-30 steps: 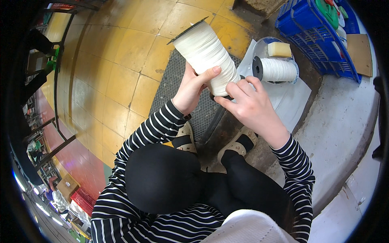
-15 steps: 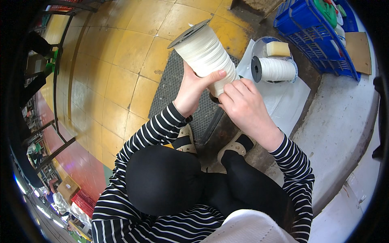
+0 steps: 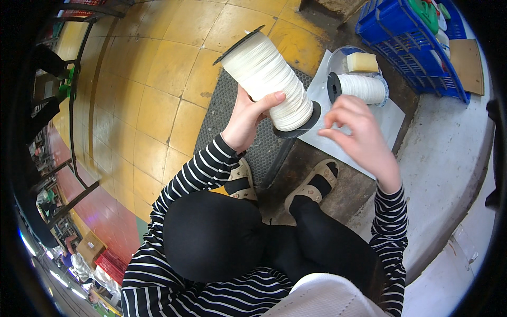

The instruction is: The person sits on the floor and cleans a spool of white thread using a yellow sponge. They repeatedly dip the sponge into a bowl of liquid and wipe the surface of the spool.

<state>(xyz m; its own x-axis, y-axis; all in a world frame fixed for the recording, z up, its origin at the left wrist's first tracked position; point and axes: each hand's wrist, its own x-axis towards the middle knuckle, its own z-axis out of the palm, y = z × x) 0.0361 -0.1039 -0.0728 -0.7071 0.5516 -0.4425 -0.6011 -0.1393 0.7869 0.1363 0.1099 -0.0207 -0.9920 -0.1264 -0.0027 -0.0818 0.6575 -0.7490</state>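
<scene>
Left grip wrapped round white spool, right grip pinching thread, dish bearing block and smaller spool, blue crate holding bottles

You've got finely ridged, matt white wound thread on a smooth, black, plastic-looking spool; below, a rough, studded dark-grey rubbery mat, glossy yellow square floor tiles, your matt black stretchy-cloth leggings.

Left hand — round tilted white spool | right hand — pinching thread
</scene>
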